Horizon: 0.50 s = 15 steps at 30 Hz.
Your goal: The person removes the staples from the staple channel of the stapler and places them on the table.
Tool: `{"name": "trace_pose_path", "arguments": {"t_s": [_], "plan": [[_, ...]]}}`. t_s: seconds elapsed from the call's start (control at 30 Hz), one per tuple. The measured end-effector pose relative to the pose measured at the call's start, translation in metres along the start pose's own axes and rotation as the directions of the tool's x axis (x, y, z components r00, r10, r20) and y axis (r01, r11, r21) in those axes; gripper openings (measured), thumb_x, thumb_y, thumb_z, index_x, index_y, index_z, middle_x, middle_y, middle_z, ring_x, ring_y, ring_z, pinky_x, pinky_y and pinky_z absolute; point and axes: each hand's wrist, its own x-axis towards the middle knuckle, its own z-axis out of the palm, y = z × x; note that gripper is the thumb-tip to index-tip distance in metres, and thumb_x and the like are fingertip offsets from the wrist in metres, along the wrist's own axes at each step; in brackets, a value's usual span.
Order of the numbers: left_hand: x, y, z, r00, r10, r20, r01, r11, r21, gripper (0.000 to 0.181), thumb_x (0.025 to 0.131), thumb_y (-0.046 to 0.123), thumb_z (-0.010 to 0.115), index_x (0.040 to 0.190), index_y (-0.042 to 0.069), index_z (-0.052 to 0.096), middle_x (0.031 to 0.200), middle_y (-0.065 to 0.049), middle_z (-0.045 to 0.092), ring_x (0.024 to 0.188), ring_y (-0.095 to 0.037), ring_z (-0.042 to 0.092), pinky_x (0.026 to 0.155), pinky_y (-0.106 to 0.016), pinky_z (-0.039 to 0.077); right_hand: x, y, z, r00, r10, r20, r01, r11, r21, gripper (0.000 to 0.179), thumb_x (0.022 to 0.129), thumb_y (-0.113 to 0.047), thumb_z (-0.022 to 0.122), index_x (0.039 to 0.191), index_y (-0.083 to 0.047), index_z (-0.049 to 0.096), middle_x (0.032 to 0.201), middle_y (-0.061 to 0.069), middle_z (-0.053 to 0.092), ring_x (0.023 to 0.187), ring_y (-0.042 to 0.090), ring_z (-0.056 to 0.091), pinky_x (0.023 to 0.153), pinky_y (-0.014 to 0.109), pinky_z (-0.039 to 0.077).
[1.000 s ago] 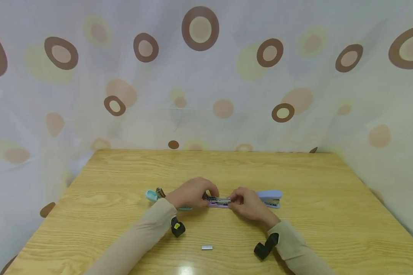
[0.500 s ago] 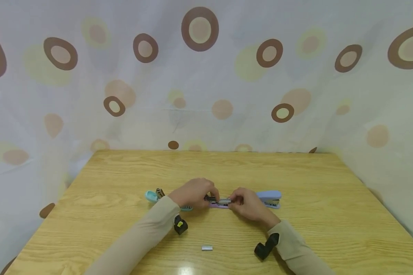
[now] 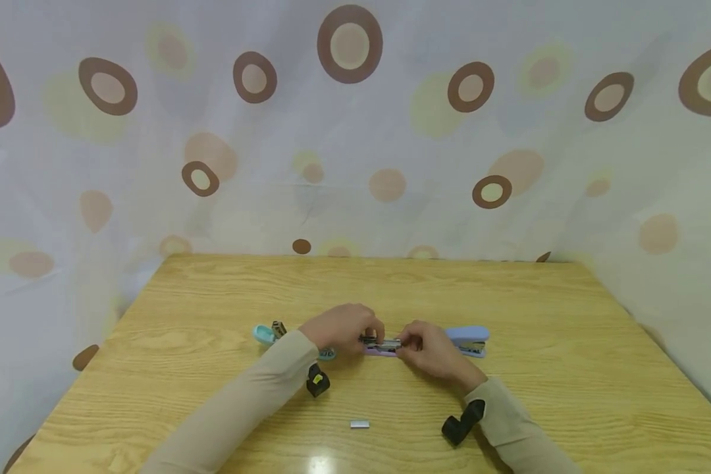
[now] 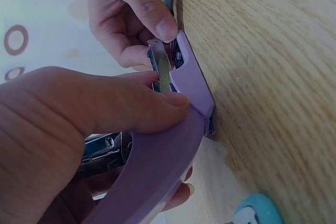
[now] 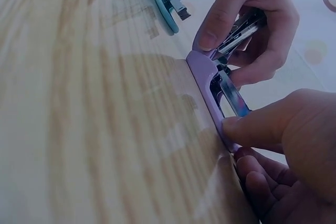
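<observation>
A purple stapler (image 3: 380, 352) stands opened on the table between both hands, its metal staple channel (image 4: 162, 66) exposed. My left hand (image 3: 345, 328) grips the raised purple top arm near the hinge, the thumb lying along it in the left wrist view. At the other end, my right hand (image 3: 431, 352) pinches the front of the purple base (image 5: 202, 72) between thumb and fingers. To the left, partly behind the left hand and sleeve, lies an opened teal stapler (image 3: 264, 334). A closed blue stapler (image 3: 467, 334) sits just beyond the right hand.
A small silver strip of staples (image 3: 359, 424) lies on the wooden table (image 3: 213, 289) nearer to me. Behind the table's far edge hangs a pale curtain (image 3: 343, 131) with round patterns.
My left hand and wrist have shifted slightly to the right, uncovering a bit more of the teal stapler. The right hand keeps its hold on the purple base. The head view has tilted slightly.
</observation>
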Motion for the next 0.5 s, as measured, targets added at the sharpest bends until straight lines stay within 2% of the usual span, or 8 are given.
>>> {"name": "trace_pose_path", "arguments": {"t_s": [0.27, 0.5], "plan": [[0.0063, -0.002, 0.0028, 0.999, 0.002, 0.034, -0.002, 1.0, -0.016, 0.025, 0.079, 0.002, 0.072, 0.099, 0.017, 0.072, 0.101, 0.001, 0.069, 0.092, -0.012, 0.062, 0.08, -0.022, 0.051, 0.0007, -0.0011, -0.0019, 0.999, -0.038, 0.019, 0.038, 0.998, -0.042, 0.005, 0.083, -0.005, 0.071, 0.086, -0.006, 0.067, 0.08, 0.001, 0.059, 0.066, 0.004, 0.048, 0.059, 0.021, 0.044], [0.0038, -0.0041, 0.0054, 1.0, 0.016, -0.009, -0.016, 1.0, 0.004, 0.015, 0.078, 0.006, 0.073, 0.089, 0.014, 0.07, 0.088, 0.001, 0.064, 0.078, -0.009, 0.052, 0.071, -0.021, 0.046, 0.0059, -0.0073, -0.0025, 0.998, -0.048, 0.028, 0.051, 0.991, -0.121, 0.008, 0.083, -0.004, 0.07, 0.089, -0.007, 0.066, 0.08, 0.001, 0.058, 0.067, 0.006, 0.049, 0.061, 0.022, 0.044]]}}
